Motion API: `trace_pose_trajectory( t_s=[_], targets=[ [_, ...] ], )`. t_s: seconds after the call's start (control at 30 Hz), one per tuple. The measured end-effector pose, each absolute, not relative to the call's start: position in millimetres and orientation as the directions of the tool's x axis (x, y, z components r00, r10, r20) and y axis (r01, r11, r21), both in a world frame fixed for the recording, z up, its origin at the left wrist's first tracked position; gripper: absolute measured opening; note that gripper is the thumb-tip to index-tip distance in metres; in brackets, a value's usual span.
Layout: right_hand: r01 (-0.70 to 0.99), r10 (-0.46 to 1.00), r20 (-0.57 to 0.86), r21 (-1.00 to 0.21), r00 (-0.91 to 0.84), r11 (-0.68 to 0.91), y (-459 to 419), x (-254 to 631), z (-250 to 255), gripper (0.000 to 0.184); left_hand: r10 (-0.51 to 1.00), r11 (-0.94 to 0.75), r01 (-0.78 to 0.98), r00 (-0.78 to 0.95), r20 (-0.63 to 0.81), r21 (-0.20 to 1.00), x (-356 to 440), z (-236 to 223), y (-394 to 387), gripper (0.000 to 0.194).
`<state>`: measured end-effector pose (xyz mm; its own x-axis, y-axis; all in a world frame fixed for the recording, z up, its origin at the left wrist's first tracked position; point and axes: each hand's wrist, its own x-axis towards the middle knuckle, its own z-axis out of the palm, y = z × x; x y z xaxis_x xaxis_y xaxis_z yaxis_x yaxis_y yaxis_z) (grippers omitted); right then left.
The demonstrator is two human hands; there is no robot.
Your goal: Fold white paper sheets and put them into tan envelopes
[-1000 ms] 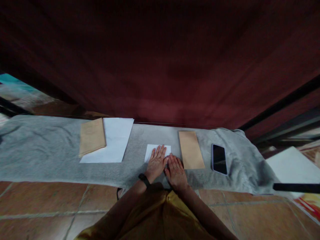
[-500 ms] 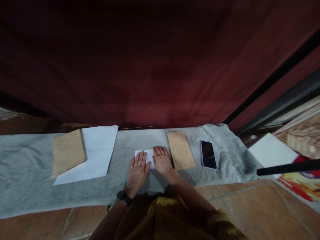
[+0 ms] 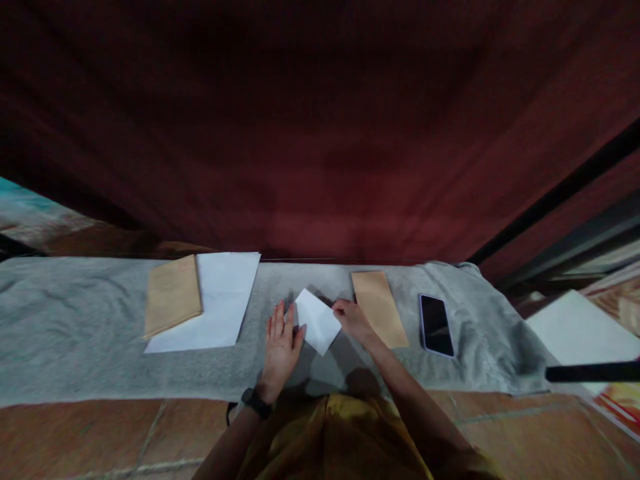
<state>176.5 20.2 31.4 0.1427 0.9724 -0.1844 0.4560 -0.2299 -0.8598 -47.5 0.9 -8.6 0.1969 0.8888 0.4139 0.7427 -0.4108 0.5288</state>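
Premises appear domestic; exact room cannot be determined. Indications: terracotta-coloured floor tiles (image 3: 95, 437), a plush grey blanket (image 3: 90, 363) spread out with a mobile phone (image 3: 437, 325) on it, and dark-red fabric (image 3: 310, 167) directly beyond.

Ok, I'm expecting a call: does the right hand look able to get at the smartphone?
Probably yes: the smartphone lies uncovered, with only the flat brown paper between it and the right hand, which is at the edge of the small white paper.
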Motion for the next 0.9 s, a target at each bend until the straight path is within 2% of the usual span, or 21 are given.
trace_pose_trajectory(
  t_s=[0.03,0.1,0.17,0.2,0.23,0.3,0.33,0.4,0.5,0.6,0.67,0.73,0.77,0.83,0.9],
  targets=[
    [0.373,0.967,-0.203,-0.894,0.156,-0.248,15,179,31,0.012,0.906,-0.367,0.701,0.120,0.406,0.611,-49,-6,-1,0.059],
    [0.203,0.955,-0.233,-0.942,0.182,-0.268,0,179,32,0.018,0.948,-0.240,0.563,-0.039,0.316,0.791,-49,-1,-5,0.060],
    [0.053,0.948,-0.252,-0.962,0.193,-0.267,-16,170,32,0.030,0.986,-0.057,0.329,-0.132,0.106,0.943,-44,2,-10,0.062],
    [-0.006,0.946,-0.262,-0.964,0.193,-0.266,-23,162,32,0.034,0.992,0.045,0.187,-0.127,-0.021,0.981,-39,3,-13,0.064],
    [-0.097,0.941,-0.283,-0.958,0.186,-0.269,-31,152,32,0.037,0.986,0.143,0.042,-0.092,-0.139,0.989,-34,4,-16,0.065],
    [-0.476,0.898,-0.412,-0.827,0.155,-0.298,-42,132,30,0.041,0.958,0.282,-0.191,-0.005,-0.288,0.940,-25,3,-21,0.065],
    [-0.578,0.876,-0.462,-0.756,0.138,-0.307,-47,123,28,0.043,0.948,0.312,-0.258,0.017,-0.319,0.914,-22,3,-22,0.064],
    [-0.649,0.847,-0.527,-0.669,0.070,-0.363,-56,112,26,0.046,0.943,0.316,-0.289,-0.005,-0.332,0.903,-21,0,-21,0.064],
    [-0.554,0.820,-0.558,-0.646,-0.126,-0.525,-69,110,25,0.048,0.963,0.257,-0.102,-0.051,-0.263,0.961,-33,-6,-7,0.073],
    [-0.343,0.789,-0.531,-0.712,-0.309,-0.613,-80,120,25,0.050,0.990,0.125,0.193,0.047,-0.136,0.973,-48,-11,17,0.075],
    [-0.183,0.858,-0.446,-0.849,-0.254,-0.495,-82,126,25,0.043,0.996,0.022,0.368,0.074,-0.053,0.930,-53,-12,29,0.074],
    [0.068,0.962,-0.256,-0.966,-0.095,-0.251,-77,130,24,0.036,0.995,-0.088,0.521,0.077,0.056,0.849,-53,-13,33,0.072],
    [0.227,0.991,-0.133,-0.966,-0.028,-0.123,-74,131,22,0.035,0.991,-0.134,0.580,0.077,0.110,0.803,-51,-13,32,0.070],
    [0.518,0.997,0.076,-0.854,0.011,0.059,-67,132,17,0.038,0.978,-0.198,0.646,0.077,0.195,0.738,-46,-14,24,0.067],
    [0.706,0.980,0.193,-0.689,-0.042,0.166,-62,131,10,0.045,0.969,-0.214,0.654,0.048,0.243,0.725,-41,-16,14,0.064]
  ],
)
